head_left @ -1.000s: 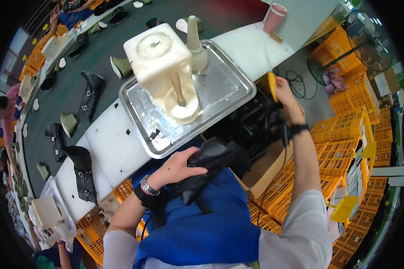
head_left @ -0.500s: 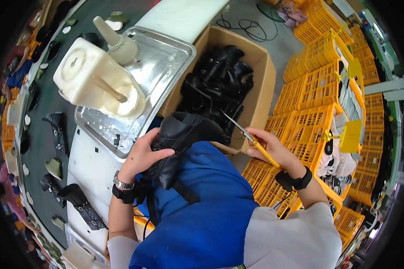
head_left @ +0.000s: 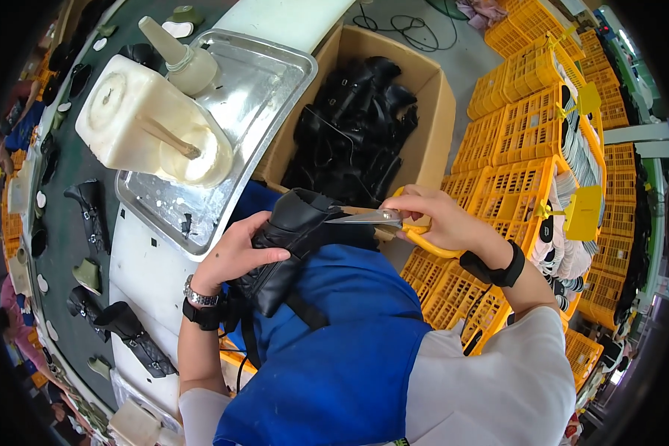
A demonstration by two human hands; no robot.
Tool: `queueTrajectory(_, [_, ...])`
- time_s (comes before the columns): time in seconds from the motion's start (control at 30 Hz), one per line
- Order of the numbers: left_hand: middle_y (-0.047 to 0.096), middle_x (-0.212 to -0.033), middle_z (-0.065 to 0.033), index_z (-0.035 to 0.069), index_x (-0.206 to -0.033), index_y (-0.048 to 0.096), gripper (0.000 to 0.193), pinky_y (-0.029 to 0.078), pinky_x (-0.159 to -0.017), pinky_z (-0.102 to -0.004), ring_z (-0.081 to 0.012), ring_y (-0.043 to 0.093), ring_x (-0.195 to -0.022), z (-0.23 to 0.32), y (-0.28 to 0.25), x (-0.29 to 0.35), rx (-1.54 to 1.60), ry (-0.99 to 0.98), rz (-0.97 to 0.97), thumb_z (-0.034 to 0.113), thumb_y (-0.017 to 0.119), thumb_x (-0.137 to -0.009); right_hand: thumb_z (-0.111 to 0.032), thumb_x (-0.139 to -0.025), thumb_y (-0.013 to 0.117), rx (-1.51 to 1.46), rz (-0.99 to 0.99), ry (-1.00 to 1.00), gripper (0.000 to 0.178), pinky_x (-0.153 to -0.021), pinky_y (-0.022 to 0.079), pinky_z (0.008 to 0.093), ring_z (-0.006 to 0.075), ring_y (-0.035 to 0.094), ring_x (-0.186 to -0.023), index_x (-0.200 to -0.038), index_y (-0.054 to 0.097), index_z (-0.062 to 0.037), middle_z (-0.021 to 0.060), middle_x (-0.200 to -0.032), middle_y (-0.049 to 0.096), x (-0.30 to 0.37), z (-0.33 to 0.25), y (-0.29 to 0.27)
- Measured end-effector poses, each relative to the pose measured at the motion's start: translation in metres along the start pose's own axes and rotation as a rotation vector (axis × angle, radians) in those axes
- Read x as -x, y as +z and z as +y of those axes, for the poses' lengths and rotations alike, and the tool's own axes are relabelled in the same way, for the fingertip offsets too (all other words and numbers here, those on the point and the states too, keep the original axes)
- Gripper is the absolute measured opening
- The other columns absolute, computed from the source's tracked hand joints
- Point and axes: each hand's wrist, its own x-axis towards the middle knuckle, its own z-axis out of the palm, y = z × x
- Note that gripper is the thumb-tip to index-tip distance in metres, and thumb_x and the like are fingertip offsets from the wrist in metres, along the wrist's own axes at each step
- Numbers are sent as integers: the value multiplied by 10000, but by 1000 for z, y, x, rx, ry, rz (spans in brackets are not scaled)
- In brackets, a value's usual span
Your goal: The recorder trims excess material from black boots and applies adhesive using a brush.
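Note:
My left hand (head_left: 234,254) is wrapped round a black leather boot (head_left: 293,223), its thumb lying across the boot's side. The boot rests over my blue apron (head_left: 349,312) with its opening upward. From the right, my right hand (head_left: 442,214) grips a pair of scissors (head_left: 375,218) with yellow handles. Their blades point left and reach the boot's upper edge; whether they touch or cut it I cannot tell. A dark piece hangs beside the boot, under the blades. Just beyond my hands, a cardboard box (head_left: 435,123) holds a heap of black boots or boot parts (head_left: 349,126).
At the left, a metal tray (head_left: 271,97) carries a cut-open white jug (head_left: 123,111) with a stick in it and a pale bottle (head_left: 193,70). Boots (head_left: 137,338) lie along the green conveyor (head_left: 56,275). Stacked yellow crates (head_left: 490,193) stand on the right.
My right hand has brought the scissors left, their blades turning from pointing up to lying level at the boot's edge. The boot has tilted slightly in my left hand.

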Motion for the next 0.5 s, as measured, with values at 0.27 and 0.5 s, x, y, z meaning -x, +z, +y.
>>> queueTrajectory(0.27, [594,-930,-46,-39,-1079,522,454,440,-784,-246,-85,515,-834,3,4,-2,90,-45,-70,171,735,-738,-16,-705,642,159,39,-2,437,-575,418,297,220,524,-675,-1120,567,-129,80,-819,536,0,4,4])
queueTrajectory(0.5, [591,-947,-30,-34,-1096,518,466,440,-788,-234,-76,518,-852,-2,6,-4,193,-108,-112,173,738,-741,-11,-694,701,81,25,62,428,-516,351,246,131,441,-598,-1096,584,-101,37,-779,546,2,8,9])
